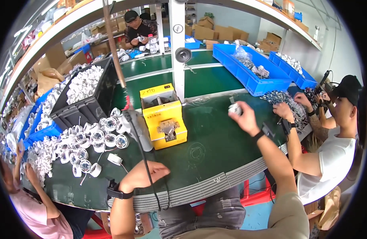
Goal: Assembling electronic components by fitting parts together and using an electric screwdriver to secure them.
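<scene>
Clamping a small, white, round, plastic-looking piece (234, 108) in its grip, the right hand (247, 119) holds it over the dark green counter (219, 155), right of a yellow, box-shaped machine (163, 114). The piece looks light and stiff, its smooth shell perhaps slippery; the rim seems the safest hold. The left hand (145, 174), fingers loosely apart with nothing seen in them, is near the counter's front edge. Beyond it lie white, round housings with clear-looking domes (97, 136), probably easily scuffed.
</scene>
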Tool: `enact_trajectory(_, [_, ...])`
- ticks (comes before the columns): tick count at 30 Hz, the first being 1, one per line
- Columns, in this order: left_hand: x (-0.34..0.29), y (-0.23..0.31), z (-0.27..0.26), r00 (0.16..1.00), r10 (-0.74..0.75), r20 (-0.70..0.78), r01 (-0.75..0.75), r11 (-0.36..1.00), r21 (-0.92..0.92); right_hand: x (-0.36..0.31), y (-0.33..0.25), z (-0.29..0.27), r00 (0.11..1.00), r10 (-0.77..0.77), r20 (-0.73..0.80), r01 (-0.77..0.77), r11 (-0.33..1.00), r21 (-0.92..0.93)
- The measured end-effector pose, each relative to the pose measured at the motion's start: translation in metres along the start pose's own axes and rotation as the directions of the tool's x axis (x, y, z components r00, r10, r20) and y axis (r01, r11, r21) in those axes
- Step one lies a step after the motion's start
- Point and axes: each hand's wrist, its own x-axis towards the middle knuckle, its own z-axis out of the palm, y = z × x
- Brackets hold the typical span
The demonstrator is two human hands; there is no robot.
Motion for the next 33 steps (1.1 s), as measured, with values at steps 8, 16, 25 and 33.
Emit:
enact_trajectory(8, [0.019,-0.003,0.035,0.976,0.133,-0.170,-0.212,0.734,-0.645,-0.056,-0.202,0.033,0.713,-0.669,0.209,0.510,0.700,0.500])
enact_trajectory(16, [0.023,-0.005,0.037,0.903,0.024,-0.428,-0.221,0.882,-0.416,-0.059,-0.195,0.058,0.827,-0.413,0.381,-0.015,0.661,0.750])
enact_trajectory(25, [0.023,0.001,0.036,0.878,0.157,-0.453,-0.266,0.946,-0.187,-0.065,-0.170,0.071,0.725,-0.249,0.643,-0.456,0.526,0.718])
enact_trajectory(33, [0.024,-0.008,0.039,0.886,0.062,-0.460,-0.294,0.841,-0.454,-0.057,-0.167,0.067,0.607,-0.254,0.753,-0.667,0.354,0.656])
